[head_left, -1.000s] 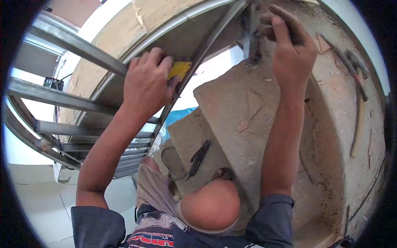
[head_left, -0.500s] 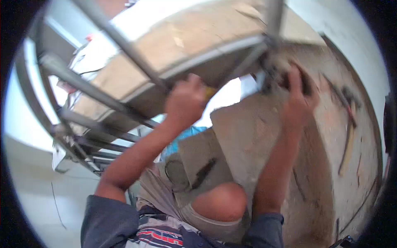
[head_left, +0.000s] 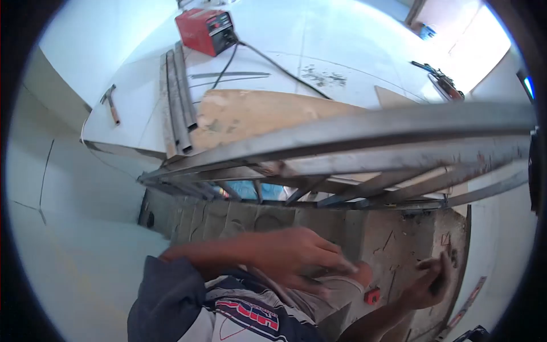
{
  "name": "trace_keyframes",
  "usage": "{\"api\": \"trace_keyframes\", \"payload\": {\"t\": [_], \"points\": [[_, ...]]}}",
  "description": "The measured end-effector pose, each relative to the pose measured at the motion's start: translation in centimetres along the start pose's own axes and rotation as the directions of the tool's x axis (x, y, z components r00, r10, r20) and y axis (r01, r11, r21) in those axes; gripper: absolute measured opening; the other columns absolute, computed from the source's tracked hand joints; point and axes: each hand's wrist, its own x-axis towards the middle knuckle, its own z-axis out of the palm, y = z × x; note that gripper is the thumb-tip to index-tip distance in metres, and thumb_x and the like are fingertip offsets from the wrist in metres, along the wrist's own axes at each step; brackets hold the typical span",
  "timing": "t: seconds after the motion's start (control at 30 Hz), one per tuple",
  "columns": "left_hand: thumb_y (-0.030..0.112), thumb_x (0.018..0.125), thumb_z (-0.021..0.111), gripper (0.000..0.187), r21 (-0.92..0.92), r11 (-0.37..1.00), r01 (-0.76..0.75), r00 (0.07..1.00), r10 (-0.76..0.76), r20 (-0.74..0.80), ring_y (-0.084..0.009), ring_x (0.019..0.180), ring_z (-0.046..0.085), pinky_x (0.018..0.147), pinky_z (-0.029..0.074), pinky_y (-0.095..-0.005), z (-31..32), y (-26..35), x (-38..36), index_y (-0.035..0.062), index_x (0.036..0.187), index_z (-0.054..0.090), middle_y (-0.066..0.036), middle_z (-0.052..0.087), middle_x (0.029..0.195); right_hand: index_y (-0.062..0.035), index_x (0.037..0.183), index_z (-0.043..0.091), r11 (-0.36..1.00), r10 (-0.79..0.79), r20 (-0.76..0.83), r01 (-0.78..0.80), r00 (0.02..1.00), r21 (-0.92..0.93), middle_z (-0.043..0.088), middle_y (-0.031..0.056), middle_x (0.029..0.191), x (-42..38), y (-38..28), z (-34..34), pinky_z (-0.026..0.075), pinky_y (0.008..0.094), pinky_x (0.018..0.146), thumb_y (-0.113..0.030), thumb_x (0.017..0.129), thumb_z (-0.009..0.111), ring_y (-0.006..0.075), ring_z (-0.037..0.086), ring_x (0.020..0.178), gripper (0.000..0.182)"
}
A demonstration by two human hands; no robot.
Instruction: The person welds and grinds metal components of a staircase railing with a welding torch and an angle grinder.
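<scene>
My left hand [head_left: 305, 256], smeared by motion, is stretched across my lap with its fingers extended and nothing visible in it. Lower right, my right hand [head_left: 426, 285] hovers above the concrete steps, thumb and fingers apart. Dark shadow fills its palm, and I make out no object there. In front of both hands runs a grey metal railing [head_left: 342, 137] with a broad top rail and slanted bars; neither hand touches it. A small red object [head_left: 371, 295] lies on the steps between my knee and right hand.
Beyond the railing, a white floor carries a red welding machine [head_left: 206, 31] with black cables, several metal tubes [head_left: 181, 97], a hammer [head_left: 111, 105] and a brown board [head_left: 250, 111]. Concrete stairs [head_left: 319, 219] descend leftward. A level-like bar [head_left: 470, 299] leans by the right wall.
My view has swung up and left, bringing the welding machine and floor into sight. Both hands have come away from the metal frame and dropped lower.
</scene>
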Motion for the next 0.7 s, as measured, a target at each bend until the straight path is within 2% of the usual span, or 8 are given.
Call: {"api": "trace_keyframes", "payload": {"t": [0.07,0.1,0.13,0.17,0.23,0.3,0.4,0.7], "points": [[0.024,0.084,0.084,0.038,-0.076,0.996,0.048,0.953,-0.069,-0.296,-0.0302,0.100,0.074,0.089,0.057,-0.0419,-8.0,5.8,-5.6,0.0060,0.117,0.075,-0.013,0.076,0.102,0.0024,0.116,0.071,0.968,0.214,0.109,-0.195,0.971,-0.160,0.068,0.0071,0.088,-1.3,-2.3,1.7,0.045,0.0296,0.058,-0.013,0.105,0.060,0.0140,0.057,0.066,0.022],[0.017,0.084,0.084,0.028,-0.082,0.997,-0.005,0.763,-0.049,-0.644,-0.0264,0.092,0.075,0.083,0.057,-0.0394,-10.3,4.2,-8.6,0.0061,0.109,0.078,-0.011,0.077,0.096,0.0010,0.114,0.072,0.879,0.412,0.145,-0.349,0.900,-0.326,0.068,0.0062,0.087,-2.3,-3.3,2.2,0.044,0.0296,0.057,-0.010,0.104,0.060,0.0128,0.056,0.064,0.019],[0.019,0.087,0.082,0.028,0.279,0.846,0.455,0.527,-0.002,-0.850,-0.0209,0.085,0.074,0.077,0.057,-0.0372,-14.6,3.6,-11.8,0.0043,0.110,0.077,-0.010,0.078,0.095,-0.0004,0.113,0.073,0.852,0.482,0.242,-0.386,0.842,-0.354,0.067,0.0062,0.086,-3.3,-4.0,3.0,0.044,0.0294,0.057,-0.009,0.102,0.063,0.0117,0.056,0.065,0.017],[0.021,0.090,0.079,0.026,0.161,0.828,0.537,0.309,-0.016,-0.951,-0.0191,0.083,0.074,0.077,0.056,-0.0349,-18.9,4.2,-12.4,0.0047,0.109,0.077,-0.009,0.078,0.093,-0.0018,0.113,0.073,0.828,0.537,0.315,-0.417,0.783,-0.374,0.067,0.0062,0.085,-4.5,-4.5,4.1,0.045,0.0293,0.058,-0.008,0.100,0.065,0.0106,0.056,0.066,0.016],[0.041,0.092,0.073,0.041,0.028,0.542,0.840,0.088,-0.084,-0.993,-0.0272,0.093,0.074,0.084,0.057,-0.0396,-27.6,-3.3,-19.7,0.0087,0.118,0.075,-0.013,0.077,0.098,-0.0022,0.114,0.073,0.688,0.718,0.436,-0.456,0.543,-0.565,0.069,0.0087,0.087,-7.4,-6.6,4.6,0.050,0.0304,0.064,-0.012,0.097,0.071,0.0127,0.062,0.074,0.019],[0.053,0.090,0.071,0.054,-0.049,0.111,0.993,-0.023,-0.221,-0.975,-0.0328,0.104,0.072,0.090,0.057,-0.0459,-32.6,-10.4,-26.9,0.0097,0.123,0.071,-0.016,0.074,0.111,-0.0023,0.115,0.073,0.742,0.660,0.553,-0.331,0.508,-0.583,0.070,0.0106,0.089,-9.7,-8.5,5.2,0.052,0.0319,0.068,-0.013,0.095,0.074,0.0163,0.065,0.079,0.022],[0.057,0.087,0.071,0.060,-0.191,-0.043,0.981,-0.195,-0.169,-0.966,-0.0379,0.112,0.069,0.094,0.056,-0.0514,-34.1,-14.1,-30.1,0.0103,0.125,0.069,-0.017,0.070,0.122,-0.0025,0.116,0.072,0.776,0.627,0.650,-0.267,0.430,-0.572,0.073,0.0134,0.095,-10.6,-13.3,6.9,0.056,0.0346,0.076,-0.014,0.093,0.076,0.0231,0.070,0.088,0.026],[0.069,0.081,0.073,0.087,-0.068,0.103,0.992,-0.055,-0.122,-0.991,-0.0402,0.116,0.069,0.100,0.054,-0.0515,-34.6,-18.6,-36.1,0.0032,0.137,0.060,-0.025,0.070,0.124,-0.0054,0.120,0.073,0.804,0.588,0.769,-0.283,0.249,-0.523,0.072,0.0123,0.093,-9.7,-18.3,14.8,0.054,0.0342,0.079,-0.012,0.089,0.078,0.0239,0.071,0.085,0.032]]}}
